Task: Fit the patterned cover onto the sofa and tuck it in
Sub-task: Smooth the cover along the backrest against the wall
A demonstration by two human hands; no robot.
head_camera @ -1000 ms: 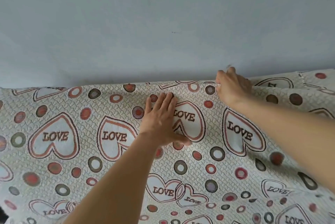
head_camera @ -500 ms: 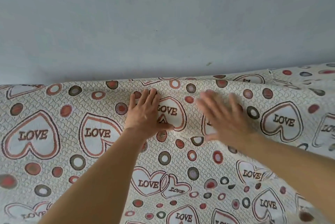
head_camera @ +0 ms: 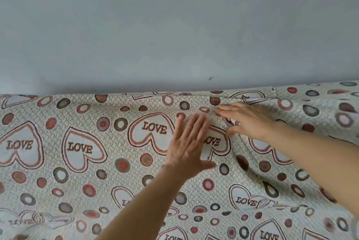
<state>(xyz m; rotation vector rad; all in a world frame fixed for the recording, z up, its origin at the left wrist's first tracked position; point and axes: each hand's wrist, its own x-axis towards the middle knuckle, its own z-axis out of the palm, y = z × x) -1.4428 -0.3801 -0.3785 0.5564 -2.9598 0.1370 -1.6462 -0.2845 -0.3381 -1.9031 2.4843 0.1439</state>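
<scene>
both flat, spread: left hand (head_camera: 189, 142) and right hand (head_camera: 247, 121) on the patterned cover (head_camera: 81, 162)

Upper frame: bare grey wall (head_camera: 174, 25) fills it; meets the top edge of the cover (head_camera: 81, 177) with no visible gap along the left and centre.
Left half of frame: open fabric, flat, nothing lying on it.
Centre: left hand (head_camera: 189, 143), fingers spread flat on the cover, forearm running down to the bottom edge; blocks a straight path from lower centre.
Right of centre: right hand (head_camera: 250, 121) flat near the top edge, fingertips just beside the left hand's; forearm crosses the right side.
Right, under that forearm: folds and creases, uneven surface.
Upper right corner: a seam in the cover, open fabric beyond.
</scene>
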